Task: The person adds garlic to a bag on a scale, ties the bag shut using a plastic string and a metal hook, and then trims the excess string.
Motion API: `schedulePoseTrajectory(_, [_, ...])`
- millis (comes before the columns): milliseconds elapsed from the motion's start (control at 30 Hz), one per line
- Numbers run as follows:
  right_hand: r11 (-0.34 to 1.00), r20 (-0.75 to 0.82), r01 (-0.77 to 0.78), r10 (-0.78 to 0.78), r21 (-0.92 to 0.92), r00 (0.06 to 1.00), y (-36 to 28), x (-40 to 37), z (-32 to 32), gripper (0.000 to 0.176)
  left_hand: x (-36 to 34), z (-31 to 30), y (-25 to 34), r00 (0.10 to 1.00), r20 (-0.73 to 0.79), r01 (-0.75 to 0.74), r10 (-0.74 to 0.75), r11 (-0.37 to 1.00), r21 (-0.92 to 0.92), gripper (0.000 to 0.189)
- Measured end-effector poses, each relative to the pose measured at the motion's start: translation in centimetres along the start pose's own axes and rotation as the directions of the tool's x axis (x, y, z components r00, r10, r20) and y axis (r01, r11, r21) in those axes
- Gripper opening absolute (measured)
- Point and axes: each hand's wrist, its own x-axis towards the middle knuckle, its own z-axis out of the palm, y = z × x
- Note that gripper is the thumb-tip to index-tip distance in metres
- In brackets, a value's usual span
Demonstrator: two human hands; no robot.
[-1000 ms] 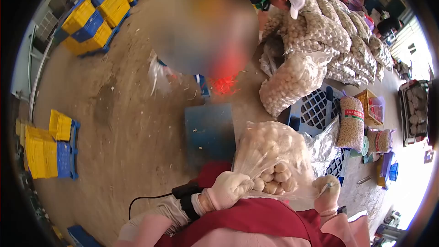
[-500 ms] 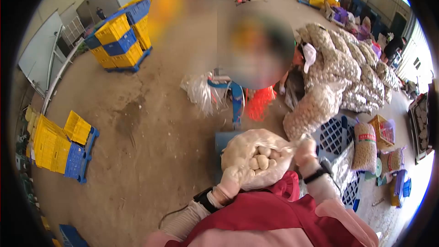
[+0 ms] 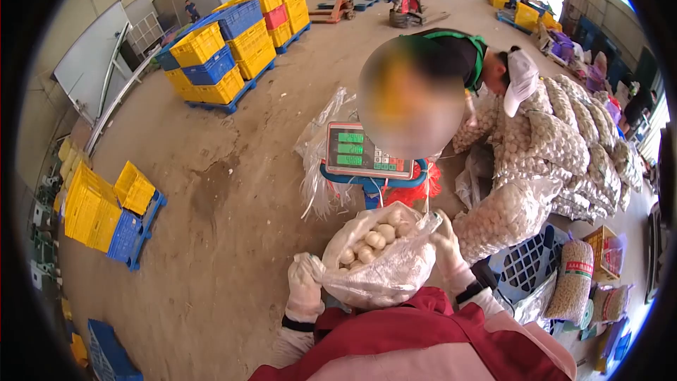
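Note:
A clear plastic bag (image 3: 384,279) of round whitish bulbs (image 3: 375,240) stands open-mouthed in front of me, close to my red apron. My left hand (image 3: 305,283), in a pale glove, pinches the bag's left edge. At the right edge, my right hand (image 3: 446,238), also gloved, grips the plastic of the rim. Just beyond the bag is a scale display (image 3: 367,152) with lit green digits, on a blue post frame. Whatever supports the bag from below is mostly hidden.
A co-worker in a white cap (image 3: 520,79) bends beside stacked net sacks (image 3: 557,141). A full sack (image 3: 504,219) leans at right near a blue plastic pallet (image 3: 525,261). Yellow and blue crates (image 3: 247,35) stand at back left, more crates (image 3: 95,215) at left.
The bag's mouth is wider and shows more bulbs. My left hand has moved left and outward. The view has shifted, and the scale display now shows.

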Motion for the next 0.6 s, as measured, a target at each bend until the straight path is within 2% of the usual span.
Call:
schedulePoseTrajectory(33, [0.962,0.245,0.034,0.035,-0.272,0.969,2.6,1.2,-3.4,0.087,-0.4,0.3,1.0,0.988,0.050,0.153,-0.147,0.975,-0.159,0.039])
schedulePoseTrajectory(67, [0.682,0.343,0.291,-0.063,-0.671,0.937,3.0,0.9,-3.6,0.083,-0.8,0.7,1.9,0.952,0.099,0.306,-0.290,0.903,-0.301,0.040])
schedulePoseTrajectory(100, [0.194,0.467,0.476,-0.090,-0.858,0.880,3.0,0.8,-3.5,0.080,-1.6,1.8,1.3,0.927,0.043,0.356,-0.373,0.839,-0.412,0.037])
schedulePoseTrajectory(133, [0.076,0.476,0.497,-0.196,-0.864,0.858,3.3,1.1,-3.0,0.064,-1.9,1.0,0.2,0.925,0.266,0.360,-0.272,0.852,-0.381,0.033])
schedulePoseTrajectory(167, [0.174,0.375,0.408,-0.194,-0.896,0.906,4.0,1.9,-3.2,0.055,-1.0,0.0,0.7,0.865,0.476,0.356,-0.159,0.863,-0.359,0.029])
schedulePoseTrajectory(200, [0.250,0.358,0.391,-0.166,-0.886,0.919,4.1,2.7,-3.8,0.046,-0.8,0.2,-0.6,0.854,0.493,0.371,-0.165,0.858,-0.356,0.029])
schedulePoseTrajectory(233, [0.327,0.333,0.361,-0.137,-0.873,0.933,3.7,3.0,-3.8,0.036,-0.8,-0.1,-2.1,0.787,0.606,0.458,-0.114,0.766,-0.450,0.024])
schedulePoseTrajectory(267, [0.440,0.226,0.324,-0.261,-0.838,0.939,4.4,3.1,-2.9,0.022,-0.8,-0.4,-3.7,0.704,0.707,0.562,-0.062,0.658,-0.502,0.020])
schedulePoseTrajectory(300, [0.865,-0.095,0.021,-0.079,-0.501,0.992,5.0,2.2,-2.1,0.016,-0.6,-0.7,-5.4,0.617,0.787,0.659,-0.022,0.561,-0.501,0.020])
schedulePoseTrajectory(367, [0.956,-0.162,-0.057,0.010,-0.288,0.987,4.9,2.0,-0.8,0.020,0.5,-2.1,-8.1,0.466,0.885,0.794,-0.010,0.446,-0.413,0.020])
schedulePoseTrajectory(433, [0.920,-0.204,0.054,-0.144,-0.389,0.968,4.2,2.2,2.9,0.015,1.9,-4.5,-10.2,0.330,0.944,0.878,0.003,0.367,-0.308,0.020])
schedulePoseTrajectory(467, [0.943,-0.218,0.004,-0.081,-0.333,0.972,5.4,2.1,2.3,0.017,2.5,-5.7,-11.1,0.288,0.958,0.901,0.000,0.340,-0.271,0.020])
schedulePoseTrajectory(500, [0.986,-0.189,0.049,-0.079,-0.158,0.979,7.1,2.2,1.5,0.017,3.1,-6.8,-11.8,0.272,0.962,0.910,-0.005,0.326,-0.256,0.020])
schedulePoseTrajectory(533, [0.976,-0.285,0.118,-0.167,-0.183,0.944,8.6,1.2,1.9,0.017,3.6,-7.7,-12.4,0.281,0.960,0.911,-0.014,0.318,-0.262,0.019])
schedulePoseTrajectory(600, [0.961,-0.111,0.102,-0.075,0.256,0.991,8.0,-1.5,3.4,0.016,4.9,-7.6,-13.0,0.369,0.929,0.882,-0.015,0.322,-0.345,0.019])
